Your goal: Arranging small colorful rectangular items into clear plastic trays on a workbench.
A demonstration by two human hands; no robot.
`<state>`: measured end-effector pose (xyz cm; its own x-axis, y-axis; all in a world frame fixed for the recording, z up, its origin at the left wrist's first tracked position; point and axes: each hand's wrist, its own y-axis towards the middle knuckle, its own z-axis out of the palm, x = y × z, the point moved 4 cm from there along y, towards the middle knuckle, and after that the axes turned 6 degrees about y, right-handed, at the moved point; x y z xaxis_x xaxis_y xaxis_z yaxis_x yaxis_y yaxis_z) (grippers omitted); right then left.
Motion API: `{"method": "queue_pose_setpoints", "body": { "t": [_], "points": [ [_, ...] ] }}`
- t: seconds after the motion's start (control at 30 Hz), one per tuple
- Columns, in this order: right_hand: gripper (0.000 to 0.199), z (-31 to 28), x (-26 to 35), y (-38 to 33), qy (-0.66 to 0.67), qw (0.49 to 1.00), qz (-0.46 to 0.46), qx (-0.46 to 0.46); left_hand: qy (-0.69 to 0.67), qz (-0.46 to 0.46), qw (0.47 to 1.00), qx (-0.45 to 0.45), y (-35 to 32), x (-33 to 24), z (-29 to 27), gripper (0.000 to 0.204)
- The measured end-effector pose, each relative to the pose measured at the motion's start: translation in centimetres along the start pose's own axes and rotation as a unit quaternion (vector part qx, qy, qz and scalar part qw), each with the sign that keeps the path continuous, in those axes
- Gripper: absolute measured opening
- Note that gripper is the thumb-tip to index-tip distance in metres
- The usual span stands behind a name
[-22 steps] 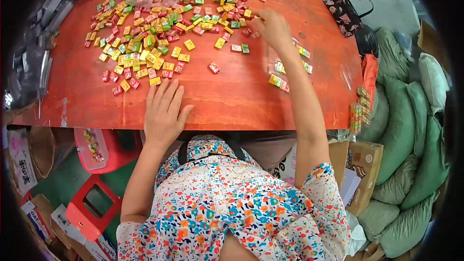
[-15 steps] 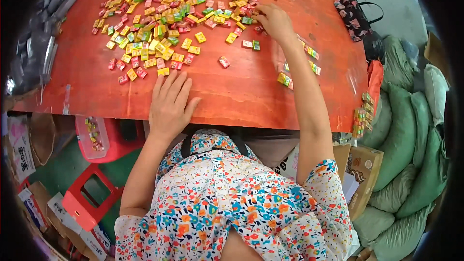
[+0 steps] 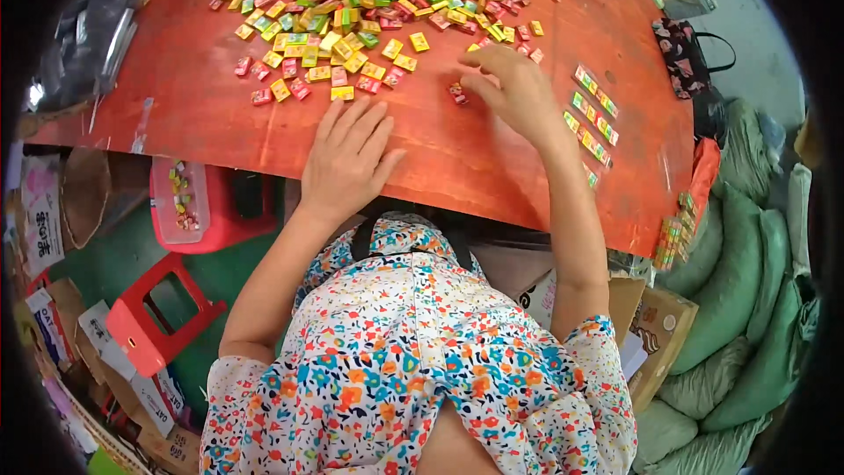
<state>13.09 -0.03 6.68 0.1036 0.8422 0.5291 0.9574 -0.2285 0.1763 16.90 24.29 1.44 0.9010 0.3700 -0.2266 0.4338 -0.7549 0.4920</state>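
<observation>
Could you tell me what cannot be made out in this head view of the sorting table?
- Right hand: its fingertips curl over a small red candy; the grip itself is hidden.
- Candy pile: the far end is cut off by the top edge.
- Wrapper print: too small.
- Left hand: its palm covers the table beneath.

Matt red wooden tabletop [image 3: 264,114]; glossy candy wrappers [image 3: 352,26]

Red plastic stool [image 3: 154,317], green sacks [image 3: 743,299], cardboard boxes [image 3: 655,334], dark handbag [image 3: 686,57]
</observation>
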Motion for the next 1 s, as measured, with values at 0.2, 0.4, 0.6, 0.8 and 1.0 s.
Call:
{"method": "queue_pose_setpoints", "body": {
  "t": [0.2,0.4,0.6,0.8,1.0],
  "points": [
    [0.033,2.1,2.3,-2.2,0.034,0.995,-0.051,0.074,-0.002,-0.001,1.0,-0.011,-0.1,0.0,0.0,0.037],
    [0.033,3.6,3.8,-3.3,0.021,0.991,-0.106,0.082,-0.019,0.02,0.999,-0.037,-0.4,-0.1,-0.1,0.033],
    [0.021,5.0,6.6,0.5,0.024,0.994,-0.102,0.023,-0.114,0.042,0.989,-0.088,-0.4,0.2,-1.1,0.025],
    [0.019,7.8,10.4,3.2,-0.027,0.984,-0.172,0.034,-0.193,0.006,0.974,-0.121,-1.4,1.7,-3.2,0.02],
    [0.022,9.4,12.0,3.8,0.003,0.976,-0.216,0.034,-0.148,-0.031,0.977,-0.153,-2.9,4.1,-5.1,0.016]
  ]
}}
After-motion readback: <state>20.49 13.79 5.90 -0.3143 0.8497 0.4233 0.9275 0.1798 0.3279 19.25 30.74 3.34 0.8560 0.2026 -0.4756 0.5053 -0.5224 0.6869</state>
